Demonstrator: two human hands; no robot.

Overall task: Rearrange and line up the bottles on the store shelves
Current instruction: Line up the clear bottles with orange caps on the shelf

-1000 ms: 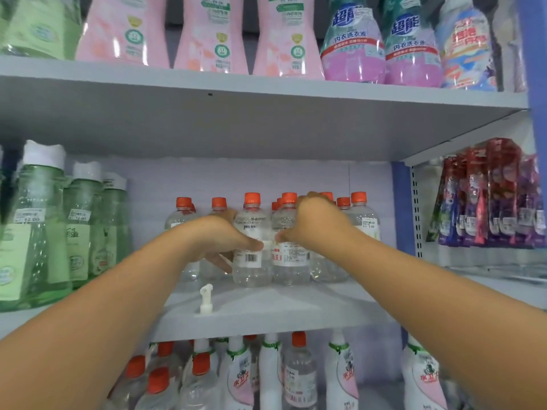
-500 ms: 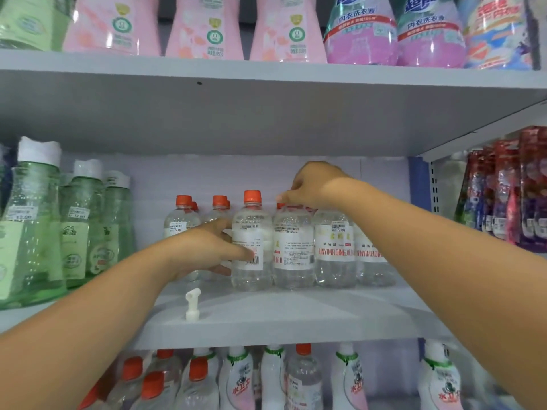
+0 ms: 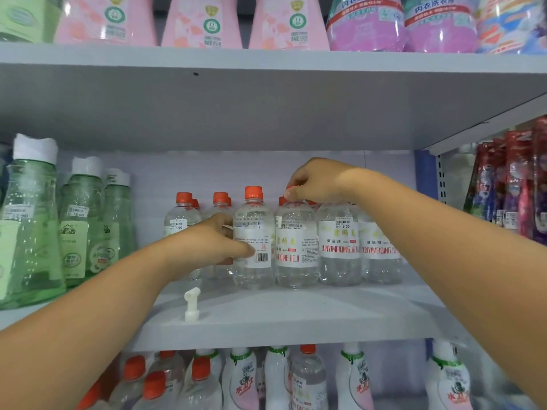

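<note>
Several clear bottles with orange caps and white labels stand in a row on the grey middle shelf [image 3: 296,318]. My left hand [image 3: 213,244] grips the side of one clear bottle [image 3: 254,241], thumb across its label. My right hand [image 3: 316,182] pinches the orange cap of the neighbouring clear bottle [image 3: 297,247] from above. Two more labelled bottles [image 3: 339,244] stand to the right, partly behind my right forearm. Other orange-capped bottles [image 3: 182,214] stand further back on the left.
Tall green bottles [image 3: 29,220] fill the shelf's left end. A loose white pump nozzle [image 3: 191,303] stands near the front edge. Pink and purple detergent bottles [image 3: 201,22] sit on the shelf above, white and clear bottles [image 3: 242,377] below, red packets [image 3: 515,184] at right.
The view has shifted closer. My right hand lifted from the bottles' bodies to a cap on top. My left hand stayed on the side of its bottle.
</note>
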